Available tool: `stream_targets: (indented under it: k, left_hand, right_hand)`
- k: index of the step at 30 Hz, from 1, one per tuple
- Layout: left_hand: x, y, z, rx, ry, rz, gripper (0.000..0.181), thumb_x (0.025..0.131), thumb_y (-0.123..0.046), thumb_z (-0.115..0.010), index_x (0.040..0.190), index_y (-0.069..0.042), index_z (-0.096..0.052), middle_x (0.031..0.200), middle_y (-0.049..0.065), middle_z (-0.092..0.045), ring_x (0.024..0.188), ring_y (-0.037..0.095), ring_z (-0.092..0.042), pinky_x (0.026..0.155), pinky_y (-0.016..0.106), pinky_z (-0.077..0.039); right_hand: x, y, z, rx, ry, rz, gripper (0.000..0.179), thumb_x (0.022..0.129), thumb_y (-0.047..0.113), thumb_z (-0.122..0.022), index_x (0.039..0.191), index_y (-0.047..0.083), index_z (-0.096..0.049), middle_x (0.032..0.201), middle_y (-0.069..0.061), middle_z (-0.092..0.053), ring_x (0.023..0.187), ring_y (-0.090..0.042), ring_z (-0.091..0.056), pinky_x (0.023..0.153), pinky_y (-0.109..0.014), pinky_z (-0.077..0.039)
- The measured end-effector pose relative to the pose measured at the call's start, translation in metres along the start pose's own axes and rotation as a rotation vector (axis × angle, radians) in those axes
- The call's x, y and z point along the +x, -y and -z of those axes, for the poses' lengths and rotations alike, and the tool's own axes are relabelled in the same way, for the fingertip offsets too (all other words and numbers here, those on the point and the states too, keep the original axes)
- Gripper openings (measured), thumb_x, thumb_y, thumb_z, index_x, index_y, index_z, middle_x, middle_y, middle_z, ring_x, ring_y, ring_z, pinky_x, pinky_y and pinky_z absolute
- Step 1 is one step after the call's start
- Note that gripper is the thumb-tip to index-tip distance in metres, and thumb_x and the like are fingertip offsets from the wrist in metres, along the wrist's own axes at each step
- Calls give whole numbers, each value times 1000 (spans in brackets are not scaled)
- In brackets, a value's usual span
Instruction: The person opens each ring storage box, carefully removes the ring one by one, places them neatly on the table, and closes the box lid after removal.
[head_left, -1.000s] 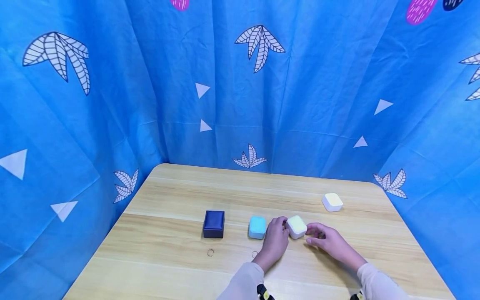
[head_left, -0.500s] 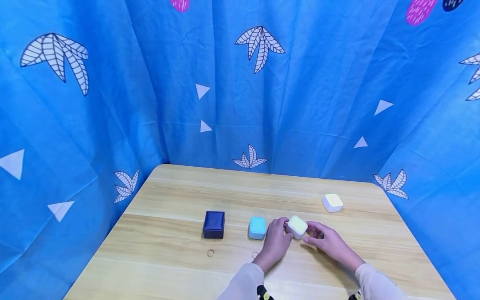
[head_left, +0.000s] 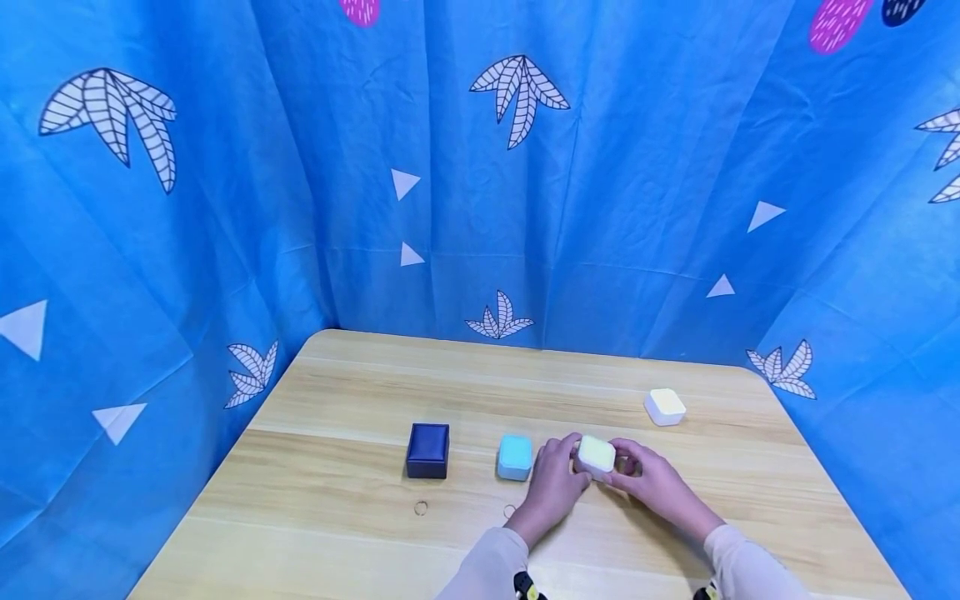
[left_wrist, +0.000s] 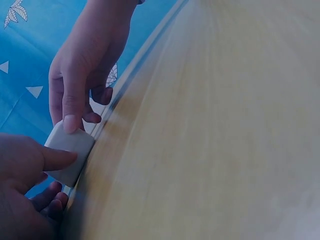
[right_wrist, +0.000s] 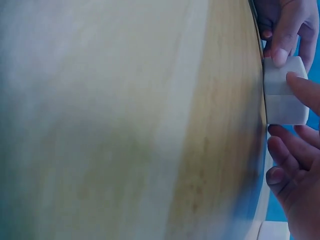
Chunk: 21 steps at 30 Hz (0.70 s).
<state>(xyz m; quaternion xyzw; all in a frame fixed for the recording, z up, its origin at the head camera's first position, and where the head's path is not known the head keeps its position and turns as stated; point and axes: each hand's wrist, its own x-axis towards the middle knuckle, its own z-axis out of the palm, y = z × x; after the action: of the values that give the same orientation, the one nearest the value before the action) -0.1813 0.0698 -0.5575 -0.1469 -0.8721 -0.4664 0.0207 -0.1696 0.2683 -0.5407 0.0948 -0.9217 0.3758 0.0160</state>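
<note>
Both hands hold one small white ring box (head_left: 597, 455) with rounded corners, low over the table or on it; I cannot tell which. My left hand (head_left: 553, 482) grips its left side, its thumb (left_wrist: 62, 159) lying on the near face in the left wrist view. From the right, my right hand (head_left: 654, 482) pinches the box, thumb in front and fingers behind. A seam crosses the box's near face (right_wrist: 280, 107) in the right wrist view. The lid looks shut. Just left of my left hand stands a light blue box (head_left: 514, 457).
A dark blue box (head_left: 428, 451) stands further left. Two thin rings lie nearer on the wooden table (head_left: 337, 533): one ring (head_left: 421, 507) before the dark blue box, another ring (head_left: 509, 511) beside the left wrist. Another white box (head_left: 665, 407) sits back right. Blue curtains (head_left: 480, 208) border the table.
The white ring box has turned to sit squarer to me and shifted slightly right. My right hand has moved in, its thumb now on the box's front. The other boxes and rings stay put.
</note>
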Motion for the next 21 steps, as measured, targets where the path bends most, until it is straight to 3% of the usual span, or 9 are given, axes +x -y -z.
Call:
stream_targets:
  k: [8,12,16,21]
  left_hand:
    - [-1,-2,1,30,-10,1,58,76,-10,-84,128,-8,-58,124,5,-65,108,21,-56,96,33,-47]
    - [-2,-3,2,55,-5,-16,60,76,-7,-83,130,-7,-58,122,6,-65,106,21,-56,95,32,-48]
    - [-3,-3,4,75,9,-28,60,77,-5,-81,132,-7,-58,118,6,-62,105,20,-55,95,32,-48]
    - [-6,-4,6,56,23,-2,60,76,-6,-81,131,-8,-59,117,5,-60,105,20,-55,96,34,-49]
  right_hand:
    - [1,-3,1,38,25,11,54,86,23,-80,132,5,-60,111,-6,-71,87,-12,-59,73,-23,-49]
    - [0,-4,3,49,28,26,55,86,23,-79,134,4,-60,105,-4,-66,86,-11,-57,70,-23,-48]
    - [-1,-6,3,66,29,26,56,86,23,-79,135,4,-60,111,-5,-65,88,-12,-57,72,-24,-50]
    - [0,-7,3,76,38,2,56,87,24,-78,135,4,-59,114,-8,-67,90,-11,-59,76,-24,-51]
